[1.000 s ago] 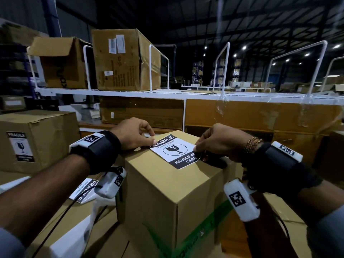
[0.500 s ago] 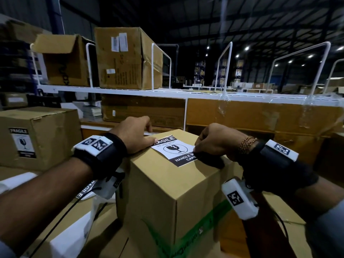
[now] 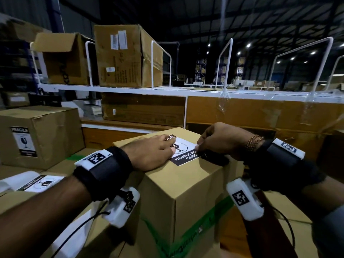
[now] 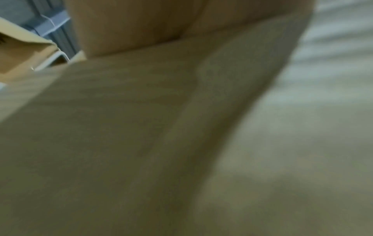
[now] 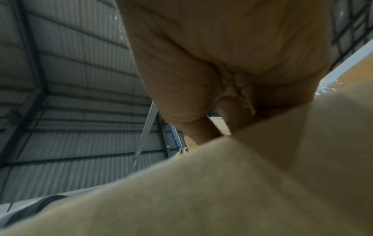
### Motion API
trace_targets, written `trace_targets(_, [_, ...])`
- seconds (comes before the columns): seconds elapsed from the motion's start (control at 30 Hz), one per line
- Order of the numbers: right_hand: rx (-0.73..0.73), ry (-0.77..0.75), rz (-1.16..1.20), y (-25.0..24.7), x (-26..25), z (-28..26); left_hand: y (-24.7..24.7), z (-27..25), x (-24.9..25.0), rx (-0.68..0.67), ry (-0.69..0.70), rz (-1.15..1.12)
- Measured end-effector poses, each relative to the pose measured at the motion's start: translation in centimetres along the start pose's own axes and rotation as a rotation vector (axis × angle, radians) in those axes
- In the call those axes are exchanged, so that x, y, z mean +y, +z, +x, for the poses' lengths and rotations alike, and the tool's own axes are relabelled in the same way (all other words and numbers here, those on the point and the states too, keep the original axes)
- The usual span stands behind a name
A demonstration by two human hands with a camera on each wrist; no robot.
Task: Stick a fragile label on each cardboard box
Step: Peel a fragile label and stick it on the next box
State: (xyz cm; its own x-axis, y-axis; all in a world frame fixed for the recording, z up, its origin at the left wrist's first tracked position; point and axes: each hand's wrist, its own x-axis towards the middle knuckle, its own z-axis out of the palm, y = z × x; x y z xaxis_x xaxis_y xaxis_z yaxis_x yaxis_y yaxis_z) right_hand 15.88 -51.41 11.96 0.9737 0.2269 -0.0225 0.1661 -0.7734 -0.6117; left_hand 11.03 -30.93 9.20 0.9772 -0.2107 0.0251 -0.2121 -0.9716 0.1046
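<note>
A brown cardboard box (image 3: pixel 195 185) with green tape stands in front of me. A black-and-white fragile label (image 3: pixel 184 152) lies on its top. My left hand (image 3: pixel 165 146) lies flat on the label's left half with straight fingers and presses it down. My right hand (image 3: pixel 200 146) is curled, and its fingertips pinch the label's right edge. In the right wrist view the curled fingers (image 5: pixel 232 115) reach down to the box top (image 5: pixel 222 191). The left wrist view shows only blurred cardboard (image 4: pixel 141 127).
A second box (image 3: pixel 55 131) at left carries a fragile label (image 3: pixel 23 141) on its side. Loose label sheets (image 3: pixel 42 183) lie at lower left on flat cardboard. Behind runs a white shelf (image 3: pixel 167 90) with two boxes (image 3: pixel 126 54) and wire dividers.
My left hand has slid right from the label's left corner onto the label and flattened out. The right hand has stayed at the right edge.
</note>
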Motion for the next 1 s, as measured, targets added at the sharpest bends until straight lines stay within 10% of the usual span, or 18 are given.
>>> trace_targets(0.47, [-0.064,-0.476,-0.643,1.3,0.9,-0.9,-0.5,-0.5,0.4,-0.153,-0.050,0.063])
trace_targets(0.7, [-0.023,-0.464,-0.433,0.6,2.9,-1.9,-0.9,-0.7,0.6,-0.202,-0.121,0.017])
trace_targets(1.0, [0.058,-0.538,-0.230,1.4,3.7,-2.3,0.5,-1.6,0.7,0.095,-0.132,-0.175])
